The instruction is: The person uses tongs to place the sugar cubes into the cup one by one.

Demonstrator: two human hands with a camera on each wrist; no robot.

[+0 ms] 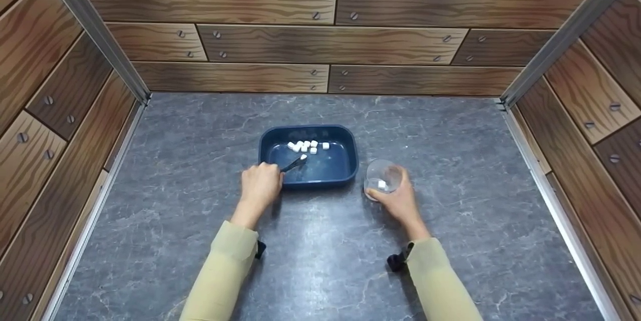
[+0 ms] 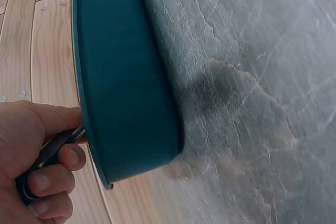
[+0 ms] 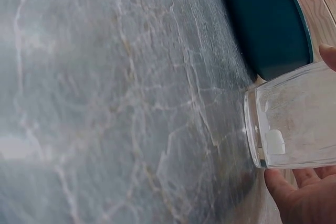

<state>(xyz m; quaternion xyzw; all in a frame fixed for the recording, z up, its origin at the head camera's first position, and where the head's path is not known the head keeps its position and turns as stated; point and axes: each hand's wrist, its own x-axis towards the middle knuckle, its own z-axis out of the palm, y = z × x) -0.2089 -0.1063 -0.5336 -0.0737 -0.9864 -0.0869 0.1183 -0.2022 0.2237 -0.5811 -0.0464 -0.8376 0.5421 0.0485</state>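
Note:
My left hand [image 1: 261,183], at the near left corner of a dark blue tray [image 1: 320,184], grips a slim utensil [image 1: 291,165] by its dark handle [image 2: 50,153]. The utensil reaches over the rim, and a white cube [image 1: 303,157] shows at its tip; the shape of its head is hidden. Several more small white cubes [image 1: 314,144] lie toward the back of the tray. To the right of the tray, my right hand [image 1: 402,201] holds a clear glass [image 3: 299,119] around its sides, thumb opposite fingers. One white cube [image 3: 275,142] lies at the bottom of the glass.
A grey marbled surface [image 1: 450,150] carries the tray and glass. Wood-plank panels [image 1: 280,43] rise at the back and both sides, with metal posts [image 1: 561,35] at the rear corners.

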